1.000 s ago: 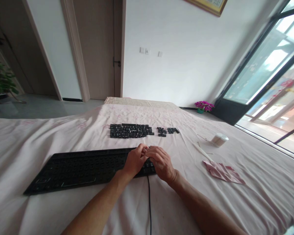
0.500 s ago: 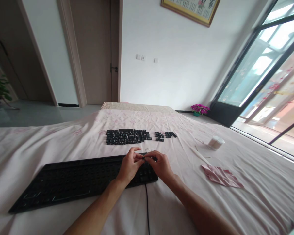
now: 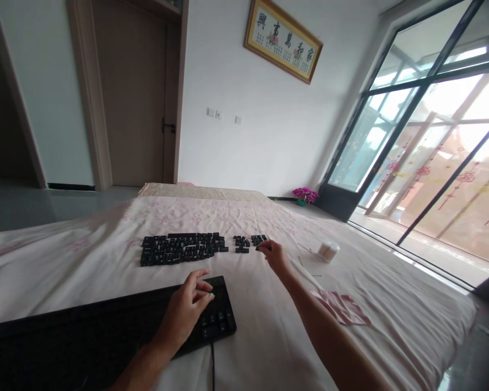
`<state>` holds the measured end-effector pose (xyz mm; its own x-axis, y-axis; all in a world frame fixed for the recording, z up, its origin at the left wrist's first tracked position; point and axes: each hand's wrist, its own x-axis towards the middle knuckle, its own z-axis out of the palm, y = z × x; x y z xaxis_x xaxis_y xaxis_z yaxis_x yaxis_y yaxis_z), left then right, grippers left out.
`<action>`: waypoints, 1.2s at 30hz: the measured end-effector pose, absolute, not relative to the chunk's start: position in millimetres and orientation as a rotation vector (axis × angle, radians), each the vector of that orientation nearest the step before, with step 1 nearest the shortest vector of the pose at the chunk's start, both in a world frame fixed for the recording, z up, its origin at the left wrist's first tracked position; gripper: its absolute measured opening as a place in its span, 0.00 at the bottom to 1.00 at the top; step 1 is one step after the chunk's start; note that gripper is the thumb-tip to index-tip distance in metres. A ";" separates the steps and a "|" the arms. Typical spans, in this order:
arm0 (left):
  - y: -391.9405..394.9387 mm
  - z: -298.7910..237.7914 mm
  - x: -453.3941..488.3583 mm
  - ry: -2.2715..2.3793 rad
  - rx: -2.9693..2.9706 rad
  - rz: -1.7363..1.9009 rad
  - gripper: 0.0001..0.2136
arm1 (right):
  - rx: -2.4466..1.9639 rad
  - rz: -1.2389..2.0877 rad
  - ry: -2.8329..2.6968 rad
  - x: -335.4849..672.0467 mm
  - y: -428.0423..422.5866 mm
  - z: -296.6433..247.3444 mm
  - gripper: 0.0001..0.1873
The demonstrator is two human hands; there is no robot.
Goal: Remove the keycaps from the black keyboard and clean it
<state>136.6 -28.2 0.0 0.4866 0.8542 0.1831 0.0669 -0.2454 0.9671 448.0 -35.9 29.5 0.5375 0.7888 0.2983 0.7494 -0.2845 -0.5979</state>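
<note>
A black keyboard [image 3: 106, 326] lies on a pale pink bedsheet [image 3: 85, 260], most of its keycaps removed. My left hand [image 3: 187, 309] rests on its right end, fingers curled with thumb and forefinger pinched together. Beyond the keyboard, removed black keycaps [image 3: 179, 248] lie in neat rows, with a smaller group of keycaps [image 3: 248, 242] to their right. My right hand [image 3: 274, 254] is stretched out to that smaller group, fingertips pinched on a black keycap at its right end.
A small white round container [image 3: 328, 251] and thin sticks lie right of the keycaps. A pink cloth [image 3: 342, 307] lies nearer on the right. The keyboard's cable [image 3: 212, 364] runs toward me. Glass doors stand on the right, a potted flower [image 3: 304, 194] by the wall.
Both hands were pinched together over the keyboard's right end. My right hand has since reached forward to the small keycap group; my left stayed on the keyboard. The view tilted up and right.
</note>
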 end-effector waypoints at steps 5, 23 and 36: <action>-27.7 -1.2 136.6 0.797 1.687 0.903 0.19 | -2.236 -0.047 -1.149 503.4 -21.3 22.1 0.10; -23.5 -5.4 137.8 0.835 1.691 0.846 0.16 | -2.338 -0.074 -1.228 531.4 12.7 0.4 0.10; -28.5 8.6 133.5 0.780 1.579 0.918 0.16 | -2.175 -0.089 -1.195 488.1 -5.1 28.7 0.22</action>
<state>133.5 -28.5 8.6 0.4834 0.8612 0.1568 0.0155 -0.1875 0.9822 488.1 -5.1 28.7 0.5829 0.7331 0.3504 0.7769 -0.3764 -0.5047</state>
